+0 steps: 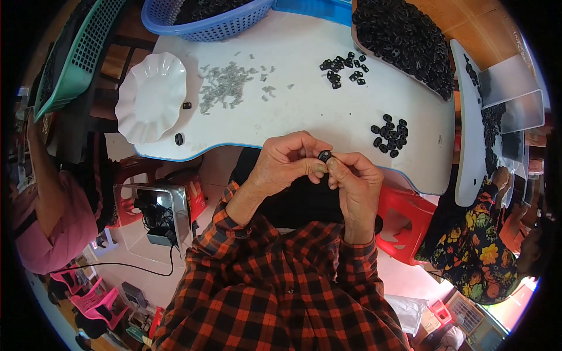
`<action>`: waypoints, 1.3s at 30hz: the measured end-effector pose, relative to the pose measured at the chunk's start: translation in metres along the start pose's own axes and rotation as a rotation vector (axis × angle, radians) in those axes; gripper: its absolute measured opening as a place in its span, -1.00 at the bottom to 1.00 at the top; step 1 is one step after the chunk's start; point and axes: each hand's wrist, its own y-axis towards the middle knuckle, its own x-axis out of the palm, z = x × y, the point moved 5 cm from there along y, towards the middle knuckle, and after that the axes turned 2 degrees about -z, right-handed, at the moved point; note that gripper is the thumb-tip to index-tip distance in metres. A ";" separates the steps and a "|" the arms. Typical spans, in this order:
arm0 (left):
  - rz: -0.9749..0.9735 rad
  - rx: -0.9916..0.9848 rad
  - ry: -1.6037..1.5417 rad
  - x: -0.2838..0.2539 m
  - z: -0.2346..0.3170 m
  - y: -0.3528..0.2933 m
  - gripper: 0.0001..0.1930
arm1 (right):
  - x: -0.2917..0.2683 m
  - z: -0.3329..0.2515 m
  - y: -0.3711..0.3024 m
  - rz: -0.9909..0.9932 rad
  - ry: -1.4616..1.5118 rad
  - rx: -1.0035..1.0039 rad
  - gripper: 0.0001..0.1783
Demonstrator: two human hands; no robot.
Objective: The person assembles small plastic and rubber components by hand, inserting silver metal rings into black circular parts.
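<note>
My left hand (288, 161) and my right hand (356, 180) meet just off the table's near edge. Between their fingertips is a small black oval plastic piece (325, 155), pinched from both sides. Fingers partly cover it, so its full shape is hidden. To the right on the white table (281, 126) lies a cluster of black oval pieces (390, 136). Farther back is a loose group of black rectangular pieces (345, 67). Small clear pieces (225, 86) are strewn left of the middle. Two single black pieces (179, 139) lie near the white plate.
A scalloped white plate (153, 96) sits at the table's left end. Behind it stands a blue basket (213, 29); a heaped tray of black pieces (404, 44) occupies the far right. Red stools (404, 222) stand below. People sit at both sides.
</note>
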 end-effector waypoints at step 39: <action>-0.115 -0.118 -0.064 -0.005 0.005 0.001 -0.82 | -0.001 0.025 0.017 -0.229 0.163 0.239 -0.89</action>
